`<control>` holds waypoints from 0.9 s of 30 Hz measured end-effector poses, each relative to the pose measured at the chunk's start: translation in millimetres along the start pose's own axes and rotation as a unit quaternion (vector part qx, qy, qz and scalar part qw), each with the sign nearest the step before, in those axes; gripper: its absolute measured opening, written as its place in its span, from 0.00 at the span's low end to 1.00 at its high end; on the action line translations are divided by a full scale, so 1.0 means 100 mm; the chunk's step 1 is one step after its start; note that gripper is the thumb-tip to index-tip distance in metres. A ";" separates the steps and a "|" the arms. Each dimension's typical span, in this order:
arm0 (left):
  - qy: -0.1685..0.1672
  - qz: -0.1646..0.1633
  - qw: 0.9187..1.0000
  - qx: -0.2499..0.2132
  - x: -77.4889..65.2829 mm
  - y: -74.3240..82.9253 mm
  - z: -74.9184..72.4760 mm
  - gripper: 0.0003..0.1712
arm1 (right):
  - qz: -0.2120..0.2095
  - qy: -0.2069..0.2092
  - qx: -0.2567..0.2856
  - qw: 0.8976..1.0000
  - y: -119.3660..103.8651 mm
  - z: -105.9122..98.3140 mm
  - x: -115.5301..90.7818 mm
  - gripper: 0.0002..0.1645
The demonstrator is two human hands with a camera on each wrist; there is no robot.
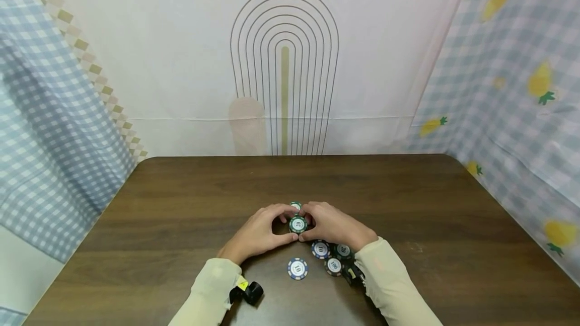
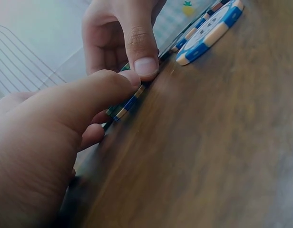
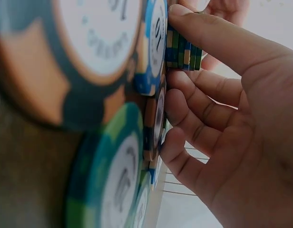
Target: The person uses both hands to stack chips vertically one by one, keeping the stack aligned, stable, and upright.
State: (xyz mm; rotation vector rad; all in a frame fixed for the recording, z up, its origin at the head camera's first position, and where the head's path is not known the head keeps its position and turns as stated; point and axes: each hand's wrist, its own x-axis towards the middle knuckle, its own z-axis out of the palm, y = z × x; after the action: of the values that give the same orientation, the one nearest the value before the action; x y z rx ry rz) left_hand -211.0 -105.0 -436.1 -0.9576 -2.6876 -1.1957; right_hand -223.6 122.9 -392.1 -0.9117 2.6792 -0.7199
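Note:
Both hands close around a short stack of poker chips (image 1: 298, 224), with a green and white chip on top. My left hand (image 1: 257, 231) holds its left side, thumb at the front and fingers curled behind. My right hand (image 1: 339, 224) grips the right side the same way, the two thumbs meeting at the near edge. In the right wrist view the stack (image 3: 183, 50) shows green and blue edges. Another green chip (image 1: 295, 206) lies just behind, partly covered by the fingers.
A blue and white chip (image 1: 297, 268) lies alone nearer me. Beside the right wrist sit a blue chip (image 1: 320, 249), a dark-edged chip (image 1: 334, 266) and a green chip (image 1: 343, 251), partly under the forearm. The brown table (image 1: 181, 190) ends at a white cloth backdrop (image 1: 181, 64).

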 end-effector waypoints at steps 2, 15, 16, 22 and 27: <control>0.001 0.000 1.000 0.012 0.00 0.01 0.00 0.29 | -0.006 -0.001 -0.005 1.000 0.01 -0.01 0.00 0.18; 0.085 -0.051 0.995 -0.019 0.01 -0.02 0.00 0.12 | -0.022 -0.009 -0.011 1.000 0.00 -0.01 0.03 0.27; 0.094 -0.056 0.994 -0.014 0.02 -0.02 0.00 0.11 | -0.023 -0.010 -0.011 1.000 0.01 -0.01 0.03 0.28; 0.083 -0.066 0.994 0.029 0.11 -0.03 0.05 0.19 | -0.019 -0.010 -0.013 1.000 0.03 -0.03 0.02 0.26; 0.061 -0.074 0.994 0.056 0.12 -0.04 0.06 0.27 | -0.013 -0.013 -0.008 1.000 0.03 0.00 0.01 0.25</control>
State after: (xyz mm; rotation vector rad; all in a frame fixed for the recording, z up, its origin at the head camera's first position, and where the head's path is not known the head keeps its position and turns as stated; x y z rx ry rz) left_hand -221.7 -96.5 -439.4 -0.6582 -2.7347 -1.0729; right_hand -225.7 124.7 -393.2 -0.9549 2.6601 -0.6880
